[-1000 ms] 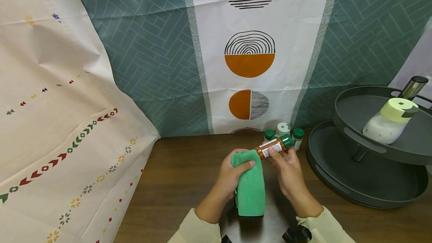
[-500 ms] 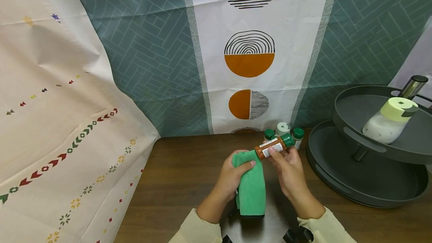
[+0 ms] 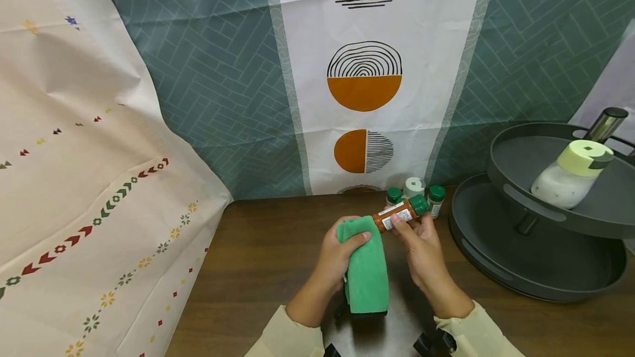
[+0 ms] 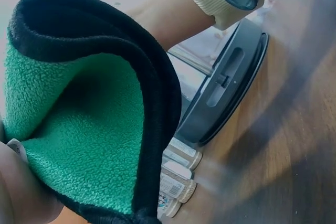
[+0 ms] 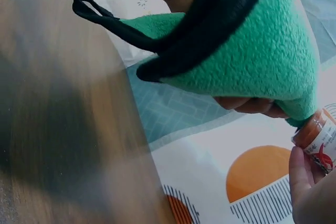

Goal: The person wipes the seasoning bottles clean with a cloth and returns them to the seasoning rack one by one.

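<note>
The left hand (image 3: 337, 255) grips a folded green cloth (image 3: 368, 280), thumb laid over its front and fingers tucked behind, so the long end hangs down towards the person. The right hand (image 3: 426, 252) is closed lightly round a jar (image 3: 397, 216) of orange-brown contents, its thumb on the label. The jar is held above the table between the hands, tilted with its green cap up and to the right – a hold that probably leaves the base free for the cloth, which meets it there. Holding one thing in each hand likely lets both be turned independently.

The table (image 3: 268, 263) is brown wood grain. At its back edge stand two green-capped jars (image 3: 436, 194) and a white-topped one, grouped close together. To the right is a dark two-tier stand (image 3: 560, 269) – a white bottle (image 3: 565, 183) with a pale yellow lid sits on its upper tray. Behind hangs teal patterned fabric (image 3: 208, 98) with a white printed panel; cream embroidered-looking cloth (image 3: 74, 153) drapes at left.
</note>
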A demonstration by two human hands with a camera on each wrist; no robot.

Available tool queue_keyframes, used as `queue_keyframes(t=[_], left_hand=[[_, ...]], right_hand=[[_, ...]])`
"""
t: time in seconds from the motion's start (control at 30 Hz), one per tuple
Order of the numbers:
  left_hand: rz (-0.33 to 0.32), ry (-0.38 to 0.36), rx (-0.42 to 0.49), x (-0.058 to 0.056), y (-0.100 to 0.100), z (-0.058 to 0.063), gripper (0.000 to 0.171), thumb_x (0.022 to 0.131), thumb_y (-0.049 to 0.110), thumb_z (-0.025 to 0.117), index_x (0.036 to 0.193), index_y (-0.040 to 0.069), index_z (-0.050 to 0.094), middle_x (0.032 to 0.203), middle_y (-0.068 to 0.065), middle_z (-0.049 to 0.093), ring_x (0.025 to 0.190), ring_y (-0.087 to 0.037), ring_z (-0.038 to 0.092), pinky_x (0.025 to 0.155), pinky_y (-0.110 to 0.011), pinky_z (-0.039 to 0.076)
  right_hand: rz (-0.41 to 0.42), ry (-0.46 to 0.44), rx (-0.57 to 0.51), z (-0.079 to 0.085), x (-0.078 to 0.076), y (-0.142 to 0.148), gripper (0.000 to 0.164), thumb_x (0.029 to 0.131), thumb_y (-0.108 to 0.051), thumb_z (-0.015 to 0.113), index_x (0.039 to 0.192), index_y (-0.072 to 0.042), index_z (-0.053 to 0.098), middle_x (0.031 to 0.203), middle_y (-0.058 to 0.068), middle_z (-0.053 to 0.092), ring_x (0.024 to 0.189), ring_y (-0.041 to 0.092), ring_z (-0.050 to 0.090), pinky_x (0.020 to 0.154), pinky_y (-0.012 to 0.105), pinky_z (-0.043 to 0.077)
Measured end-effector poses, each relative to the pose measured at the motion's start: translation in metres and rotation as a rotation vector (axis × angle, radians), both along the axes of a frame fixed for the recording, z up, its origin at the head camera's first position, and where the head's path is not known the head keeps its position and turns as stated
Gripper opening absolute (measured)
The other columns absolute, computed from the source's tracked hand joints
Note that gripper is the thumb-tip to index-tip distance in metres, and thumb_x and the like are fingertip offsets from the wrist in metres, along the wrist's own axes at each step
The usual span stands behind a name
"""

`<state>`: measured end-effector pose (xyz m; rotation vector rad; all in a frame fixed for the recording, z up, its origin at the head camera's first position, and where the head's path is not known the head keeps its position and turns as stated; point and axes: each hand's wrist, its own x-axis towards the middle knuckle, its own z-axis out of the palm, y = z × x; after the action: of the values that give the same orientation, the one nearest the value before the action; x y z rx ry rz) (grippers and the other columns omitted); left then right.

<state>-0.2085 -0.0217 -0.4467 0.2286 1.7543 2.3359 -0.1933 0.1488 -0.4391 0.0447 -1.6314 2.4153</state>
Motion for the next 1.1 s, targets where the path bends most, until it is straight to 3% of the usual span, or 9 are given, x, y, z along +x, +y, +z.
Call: queue_keyframes(t=[0.2, 0.4, 0.7, 0.87, 0.97, 1.1], left_hand=[[-0.008, -0.005, 0.010, 0.000, 0.002, -0.002, 0.038, 0.090, 0.013, 0.073, 0.123, 0.006, 0.057, 0.098, 0.001, 0.069, 0.080, -0.011, 0.070, 0.072, -0.029, 0.059], [-0.012, -0.002, 0.000, 0.001, 0.003, -0.003, 0.037, 0.090, 0.012, 0.073, 0.123, 0.006, 0.057, 0.098, 0.002, 0.068, 0.080, -0.011, 0.069, 0.072, -0.029, 0.059], [0.022, -0.017, -0.016, -0.002, 0.003, 0.003, 0.041, 0.090, 0.019, 0.074, 0.126, 0.011, 0.056, 0.107, -0.002, 0.065, 0.087, -0.014, 0.068, 0.075, -0.031, 0.058], [0.065, -0.038, -0.014, -0.005, -0.005, 0.004, 0.043, 0.091, 0.022, 0.072, 0.128, 0.012, 0.053, 0.107, -0.003, 0.062, 0.086, -0.015, 0.067, 0.074, -0.031, 0.057], [0.069, -0.052, 0.005, -0.008, -0.010, 0.001, 0.042, 0.092, 0.022, 0.071, 0.128, 0.011, 0.053, 0.104, -0.002, 0.063, 0.084, -0.014, 0.067, 0.074, -0.031, 0.057], [0.076, -0.070, 0.022, -0.013, -0.016, -0.006, 0.039, 0.093, 0.021, 0.069, 0.126, 0.009, 0.053, 0.099, -0.001, 0.065, 0.081, -0.014, 0.068, 0.072, -0.031, 0.058]], right_hand=[[-0.008, -0.033, -0.021, 0.004, 0.002, -0.002, 0.038, 0.102, -0.007, 0.057, 0.135, -0.016, 0.040, 0.117, -0.006, 0.065, 0.107, 0.004, 0.064, 0.090, 0.022, 0.055], [0.010, 0.019, -0.014, 0.005, 0.002, 0.000, 0.038, 0.102, -0.004, 0.057, 0.135, -0.015, 0.041, 0.120, -0.003, 0.067, 0.109, 0.005, 0.066, 0.091, 0.022, 0.056], [0.027, 0.066, 0.178, 0.011, 0.002, 0.017, 0.055, 0.099, -0.002, 0.061, 0.147, -0.016, 0.040, 0.130, -0.006, 0.060, 0.122, 0.008, 0.058, 0.096, 0.020, 0.051], [0.038, 0.100, 0.312, 0.015, 0.001, 0.031, 0.055, 0.099, -0.004, 0.061, 0.149, -0.014, 0.040, 0.130, -0.006, 0.058, 0.117, 0.007, 0.058, 0.093, 0.018, 0.051], [0.005, 0.139, 0.399, 0.015, 0.000, 0.040, 0.054, 0.099, -0.003, 0.061, 0.149, -0.011, 0.042, 0.125, -0.005, 0.062, 0.113, 0.005, 0.061, 0.091, 0.016, 0.051], [-0.086, 0.195, 0.594, 0.012, -0.001, 0.053, 0.055, 0.097, -0.003, 0.064, 0.148, -0.009, 0.044, 0.124, -0.003, 0.062, 0.111, -0.002, 0.061, 0.088, 0.012, 0.051]])
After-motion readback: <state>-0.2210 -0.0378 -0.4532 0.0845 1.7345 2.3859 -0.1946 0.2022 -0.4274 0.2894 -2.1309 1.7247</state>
